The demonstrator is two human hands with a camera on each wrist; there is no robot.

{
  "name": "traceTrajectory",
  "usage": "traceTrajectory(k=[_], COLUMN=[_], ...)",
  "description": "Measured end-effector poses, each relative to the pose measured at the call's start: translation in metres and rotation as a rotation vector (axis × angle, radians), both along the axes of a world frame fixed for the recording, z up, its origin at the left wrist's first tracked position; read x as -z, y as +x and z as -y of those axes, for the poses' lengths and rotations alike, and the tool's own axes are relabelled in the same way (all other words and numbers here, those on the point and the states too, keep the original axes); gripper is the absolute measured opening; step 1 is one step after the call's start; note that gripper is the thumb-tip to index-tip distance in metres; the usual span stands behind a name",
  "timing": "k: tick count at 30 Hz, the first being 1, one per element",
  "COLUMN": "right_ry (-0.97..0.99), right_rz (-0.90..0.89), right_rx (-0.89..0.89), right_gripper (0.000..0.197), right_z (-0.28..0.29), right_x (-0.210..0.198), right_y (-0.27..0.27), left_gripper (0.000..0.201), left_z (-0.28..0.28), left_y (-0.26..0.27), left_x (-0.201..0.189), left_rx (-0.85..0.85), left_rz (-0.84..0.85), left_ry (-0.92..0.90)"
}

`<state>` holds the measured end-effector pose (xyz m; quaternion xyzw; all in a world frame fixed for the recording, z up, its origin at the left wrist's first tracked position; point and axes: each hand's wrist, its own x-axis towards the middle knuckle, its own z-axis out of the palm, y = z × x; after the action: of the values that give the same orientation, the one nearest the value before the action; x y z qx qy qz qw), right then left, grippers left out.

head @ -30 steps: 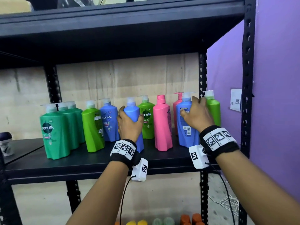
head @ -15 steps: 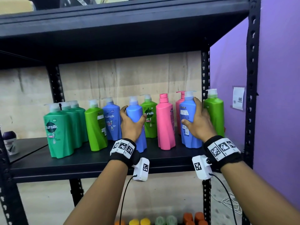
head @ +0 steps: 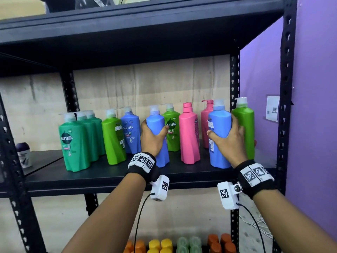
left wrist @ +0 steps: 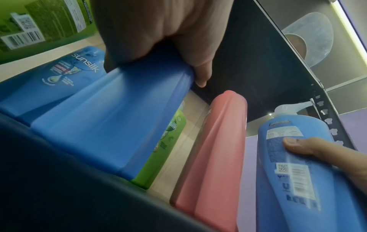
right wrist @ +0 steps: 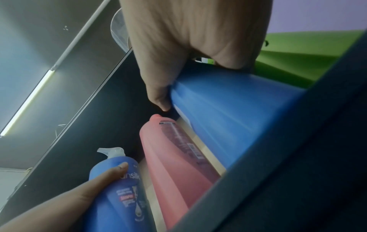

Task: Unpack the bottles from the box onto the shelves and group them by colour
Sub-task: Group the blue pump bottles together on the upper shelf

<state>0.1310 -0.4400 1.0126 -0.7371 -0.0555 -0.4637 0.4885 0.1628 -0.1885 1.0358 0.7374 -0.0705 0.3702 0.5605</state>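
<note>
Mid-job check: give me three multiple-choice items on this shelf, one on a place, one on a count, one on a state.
1. What stands between the two held blue bottles, at the front?
A. a pink bottle
B. an orange bottle
C. a box

2. How many pink bottles are on this shelf?
A. none
B. two
C. five

3. What is the left hand doing?
A. hanging idle
B. gripping a blue bottle
C. pressing a pump

Key:
1 A, pink bottle stands between them.
2 B, a second pink bottle stands behind.
3 B, left hand wraps the left blue bottle; right hand holds the right blue bottle.
</note>
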Motion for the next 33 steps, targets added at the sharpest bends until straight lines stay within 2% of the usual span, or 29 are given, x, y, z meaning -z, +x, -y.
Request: traceTrajectory(k=[6,13,18,23,30,33], right_ry=[0.111,0.229,0.24,0.276,0.222,0.231], right_rz=[0.111,0.239,0.274,0.326,0.324,0.279], right_rx=[-0.182,-0.335,-0.413,-0.511,-0.592,-0.638], right_gripper=[0.083,0.078,0.06,0.074,0.075,0.079], right_z=[-0.009,-0.037,-0.066,-0.099,-0.152,-0.173], right_x=[0.005,0.011,0.005,-0.002,-0.007,-0.006], right_y=[-0.015,-0.04,-0.055,-0.057,-0.049,-0.045], left_gripper=[0.053,0.058,0.055,0.049,0.058,0.055], left_z=[-0.003,-0.014,-0.025,-0.047,-0.095,-0.114], left_y=[-0.018,-0.041,-0.059,-0.074,-0.083,-0.085], left_x=[0.008,0.012,0.014,0.013,0.011,0.012], left_rx=[-0.018,0.029,0.04,0.0,-0.114,-0.146], left_rz=[0.14,0.19,0.23,0.306,0.325,0.314], left_ry=[-0.101,-0.194,-0.266,-0.275,-0.226,-0.229])
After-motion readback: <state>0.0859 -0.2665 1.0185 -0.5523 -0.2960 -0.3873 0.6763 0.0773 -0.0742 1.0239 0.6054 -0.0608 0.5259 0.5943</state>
